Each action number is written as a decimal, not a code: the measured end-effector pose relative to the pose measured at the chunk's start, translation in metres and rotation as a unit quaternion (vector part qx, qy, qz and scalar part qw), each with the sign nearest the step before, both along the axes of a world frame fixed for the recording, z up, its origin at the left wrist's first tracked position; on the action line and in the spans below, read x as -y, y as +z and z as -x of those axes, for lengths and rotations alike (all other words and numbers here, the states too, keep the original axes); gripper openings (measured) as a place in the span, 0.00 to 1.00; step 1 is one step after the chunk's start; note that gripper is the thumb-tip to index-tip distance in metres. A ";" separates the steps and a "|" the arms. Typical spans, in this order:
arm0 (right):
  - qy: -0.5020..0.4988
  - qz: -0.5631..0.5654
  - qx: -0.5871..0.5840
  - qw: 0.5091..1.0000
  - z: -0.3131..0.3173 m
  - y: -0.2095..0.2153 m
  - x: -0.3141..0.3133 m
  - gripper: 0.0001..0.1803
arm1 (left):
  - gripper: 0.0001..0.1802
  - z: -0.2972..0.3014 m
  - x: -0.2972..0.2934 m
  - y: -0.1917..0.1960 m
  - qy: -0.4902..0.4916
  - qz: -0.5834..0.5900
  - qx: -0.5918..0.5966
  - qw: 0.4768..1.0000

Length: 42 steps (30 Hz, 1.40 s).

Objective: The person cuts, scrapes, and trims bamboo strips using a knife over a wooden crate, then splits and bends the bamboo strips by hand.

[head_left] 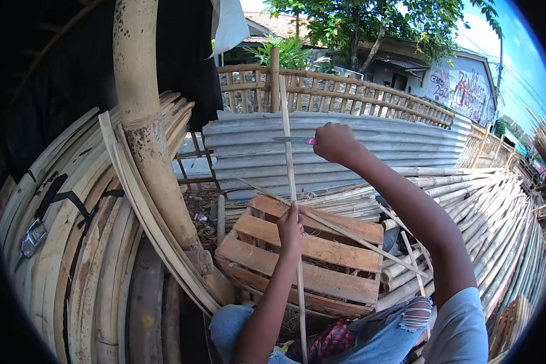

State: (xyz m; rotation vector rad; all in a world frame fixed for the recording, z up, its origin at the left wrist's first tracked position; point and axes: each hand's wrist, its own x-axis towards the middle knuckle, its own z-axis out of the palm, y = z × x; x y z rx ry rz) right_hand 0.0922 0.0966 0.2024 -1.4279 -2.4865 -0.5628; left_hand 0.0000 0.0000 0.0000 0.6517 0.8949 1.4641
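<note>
A long thin bamboo strip (288,161) stands nearly upright in front of me, its lower end running down between my legs. My left hand (290,226) is closed around it at about its middle. Higher up, to the right, my right hand (335,143) grips a knife (290,139) by its pink handle. The blade points left and lies across the upper part of the strip; whether it cuts into the wood I cannot tell. Below my left hand is a slatted wooden crate (321,250), with another thin bamboo strip (364,242) lying slantwise over it.
A thick bamboo post (141,79) rises at the left, with split bamboo slats (73,236) stacked beside it and a buckled strap (35,233) around them. Bamboo poles (467,242) are piled at the right. Behind stands a corrugated metal sheet (358,139) under a bamboo fence (370,96).
</note>
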 end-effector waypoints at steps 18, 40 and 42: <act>0.047 0.007 0.035 0.998 -0.015 -0.008 0.026 0.13 | 0.17 0.007 0.026 0.002 -0.245 -0.058 0.259 0.932; 0.120 0.084 -0.018 0.989 -0.032 -0.016 -0.001 0.16 | 0.22 0.003 0.033 0.016 -0.223 -0.088 0.189 0.952; 0.134 0.082 -0.005 0.988 -0.031 -0.014 -0.004 0.16 | 0.22 0.004 0.034 0.014 -0.227 -0.085 0.194 0.950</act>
